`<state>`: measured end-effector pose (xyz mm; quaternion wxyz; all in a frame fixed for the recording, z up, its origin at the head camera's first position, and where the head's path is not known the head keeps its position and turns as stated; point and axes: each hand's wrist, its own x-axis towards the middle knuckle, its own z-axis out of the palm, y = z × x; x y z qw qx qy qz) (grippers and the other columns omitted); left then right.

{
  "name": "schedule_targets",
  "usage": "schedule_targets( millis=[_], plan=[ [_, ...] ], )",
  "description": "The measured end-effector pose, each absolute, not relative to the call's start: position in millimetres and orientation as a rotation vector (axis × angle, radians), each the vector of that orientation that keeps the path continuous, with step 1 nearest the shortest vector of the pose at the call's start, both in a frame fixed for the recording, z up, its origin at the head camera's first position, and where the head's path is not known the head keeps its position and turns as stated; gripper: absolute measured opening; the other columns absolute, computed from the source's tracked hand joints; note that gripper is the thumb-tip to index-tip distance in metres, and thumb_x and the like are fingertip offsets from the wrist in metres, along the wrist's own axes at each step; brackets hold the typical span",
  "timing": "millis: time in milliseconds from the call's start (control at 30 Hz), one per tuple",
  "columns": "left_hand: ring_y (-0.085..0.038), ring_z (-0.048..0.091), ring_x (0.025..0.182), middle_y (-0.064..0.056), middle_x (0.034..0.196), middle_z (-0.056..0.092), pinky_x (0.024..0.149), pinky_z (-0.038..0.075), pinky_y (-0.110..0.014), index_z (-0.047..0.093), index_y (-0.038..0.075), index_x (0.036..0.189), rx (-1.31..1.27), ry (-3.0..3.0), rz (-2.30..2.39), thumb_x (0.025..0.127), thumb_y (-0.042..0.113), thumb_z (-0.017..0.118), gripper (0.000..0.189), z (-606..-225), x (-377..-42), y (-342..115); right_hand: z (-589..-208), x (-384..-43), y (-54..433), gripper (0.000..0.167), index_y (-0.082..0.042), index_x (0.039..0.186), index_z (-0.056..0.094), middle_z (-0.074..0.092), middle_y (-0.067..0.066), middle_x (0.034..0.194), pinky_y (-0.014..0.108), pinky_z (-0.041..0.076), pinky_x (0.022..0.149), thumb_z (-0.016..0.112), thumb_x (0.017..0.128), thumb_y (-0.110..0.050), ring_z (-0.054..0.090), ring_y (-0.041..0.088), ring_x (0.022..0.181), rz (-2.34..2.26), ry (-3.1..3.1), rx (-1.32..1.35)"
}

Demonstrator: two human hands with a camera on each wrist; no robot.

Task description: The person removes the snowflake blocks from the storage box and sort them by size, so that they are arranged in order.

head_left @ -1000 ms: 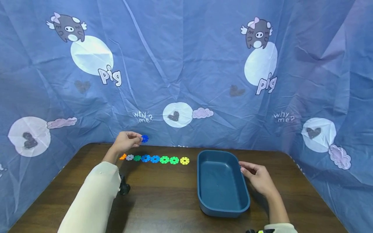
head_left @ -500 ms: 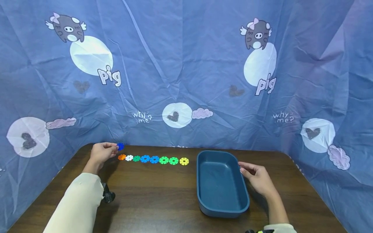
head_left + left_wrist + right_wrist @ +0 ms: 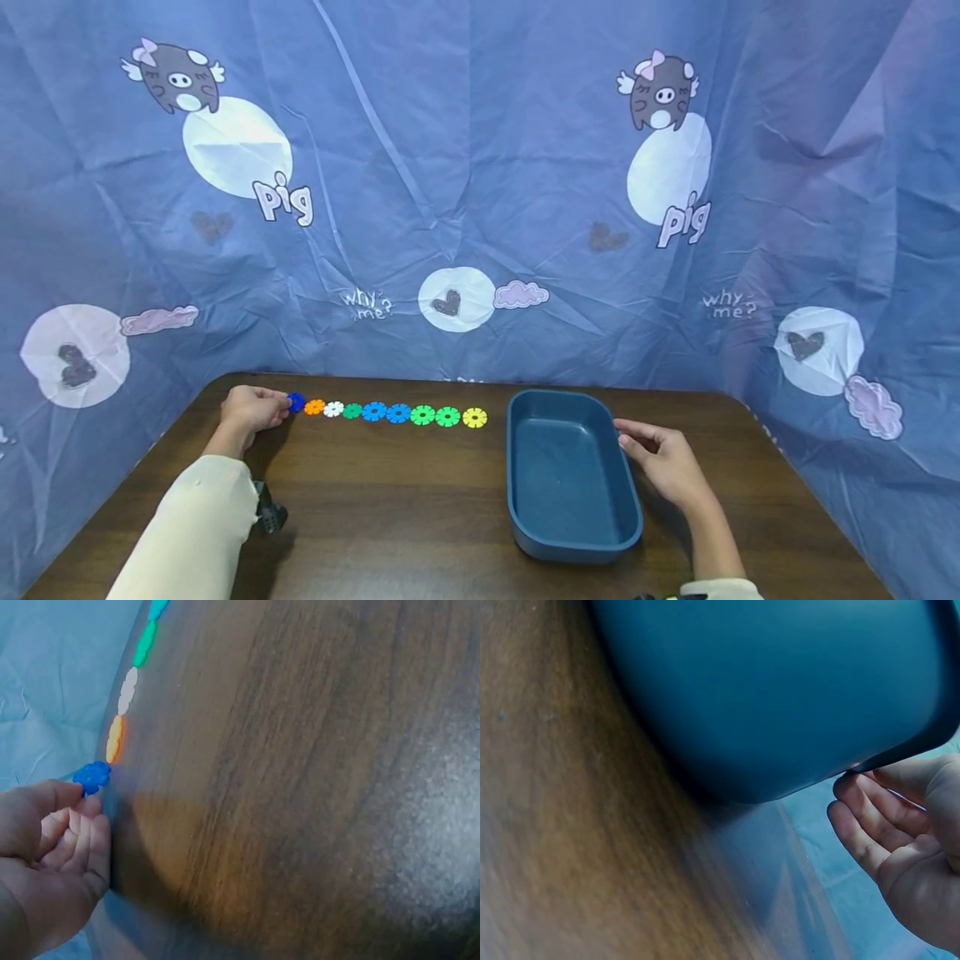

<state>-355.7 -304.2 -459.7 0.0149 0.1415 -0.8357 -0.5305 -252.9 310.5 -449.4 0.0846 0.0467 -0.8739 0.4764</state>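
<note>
Between thumb and fingertips, my left hand (image 3: 251,410) pinches a dark blue notched plastic disc (image 3: 296,403) at the left end of a row of such discs. In the left wrist view the blue disc (image 3: 91,778) sits right beside the orange disc (image 3: 115,739). Along the row to the right come a white disc (image 3: 333,409), a dark green one (image 3: 352,411), two lighter blue, two bright green and a yellow disc (image 3: 474,417). My right hand (image 3: 663,458) touches the right rim of a deep blue rectangular bin (image 3: 576,550) with fairly straight fingers.
The bin stands on a brown wooden table (image 3: 405,517), right of the yellow disc; no discs show inside. A blue printed cloth (image 3: 465,208) hangs behind the table's back edge, close to the row.
My left hand has moved left and down with the dark blue disc, bringing it from above the row to its left end beside the orange disc. My right hand and the bin stay put.
</note>
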Motion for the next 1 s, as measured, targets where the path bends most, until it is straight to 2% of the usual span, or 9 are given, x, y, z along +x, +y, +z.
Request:
schedule_targets(
  millis=[333, 567, 667, 800, 900, 1000],
  plan=[
    [-0.006, 0.062, 0.057, 0.002, 0.062, 0.068, 0.055, 0.057, -0.021, 0.072, -0.016, 0.097, 0.471, -2.623, -1.598, 0.092, -0.003, 0.065, 0.016, -457.9, -357.4, -307.4, -450.0, -254.5, 308.8, 0.033, -0.001, 0.132, 0.067, 0.071, 0.016, 0.126, 0.021, 0.054, 0.082, 0.064, 0.103, -0.017, 0.068, 0.02, 0.109, 1.421, -2.617, 0.124],
    [-0.007, 0.064, 0.06, -0.001, 0.068, 0.07, 0.059, 0.059, -0.024, 0.068, -0.019, 0.108, 0.448, -2.65, -1.559, 0.093, -0.001, 0.065, 0.024, -456.3, -352.7, -313.9, -449.2, -255.7, 305.7, 0.033, 0.0, 0.131, 0.068, 0.071, 0.016, 0.125, 0.021, 0.054, 0.081, 0.064, 0.103, -0.016, 0.068, 0.023, 0.109, 1.405, -2.616, 0.142],
    [-0.007, 0.063, 0.059, -0.001, 0.068, 0.07, 0.056, 0.057, -0.023, 0.068, -0.018, 0.109, 0.379, -2.702, -1.445, 0.093, 0.001, 0.066, 0.025, -455.2, -348.4, -315.4, -449.6, -256.3, 306.4, 0.033, 0.001, 0.131, 0.067, 0.071, 0.017, 0.124, 0.022, 0.054, 0.082, 0.064, 0.103, -0.017, 0.067, 0.021, 0.108, 1.397, -2.61, 0.164],
    [-0.008, 0.062, 0.059, -0.001, 0.069, 0.07, 0.054, 0.051, -0.023, 0.071, -0.013, 0.106, 0.238, -2.777, -1.231, 0.094, 0.008, 0.069, 0.024, -450.8, -343.5, -311.6, -450.3, -255.6, 311.8, 0.038, 0.002, 0.136, 0.063, 0.071, 0.021, 0.121, 0.026, 0.058, 0.084, 0.059, 0.106, -0.021, 0.07, 0.016, 0.1, 1.475, -2.542, 0.168],
    [-0.01, 0.062, 0.062, -0.005, 0.072, 0.072, 0.055, 0.048, -0.025, 0.073, -0.009, 0.104, 0.089, -2.796, -1.097, 0.094, 0.013, 0.07, 0.024, -444.4, -340.0, -302.1, -450.4, -253.2, 319.4, 0.041, 0.004, 0.138, 0.06, 0.071, 0.025, 0.116, 0.026, 0.059, 0.082, 0.053, 0.109, -0.023, 0.072, 0.017, 0.093, 1.472, -2.492, 0.147],
    [-0.011, 0.063, 0.065, -0.009, 0.078, 0.074, 0.058, 0.049, -0.028, 0.075, -0.005, 0.101, -0.072, -2.778, -1.005, 0.095, 0.015, 0.071, 0.022, -435.7, -332.5, -287.2, -448.5, -249.1, 327.4, 0.041, 0.003, 0.137, 0.061, 0.073, 0.022, 0.11, 0.028, 0.057, 0.082, 0.052, 0.109, -0.026, 0.072, 0.023, 0.094, 1.279, -2.55, 0.128]
  ],
)
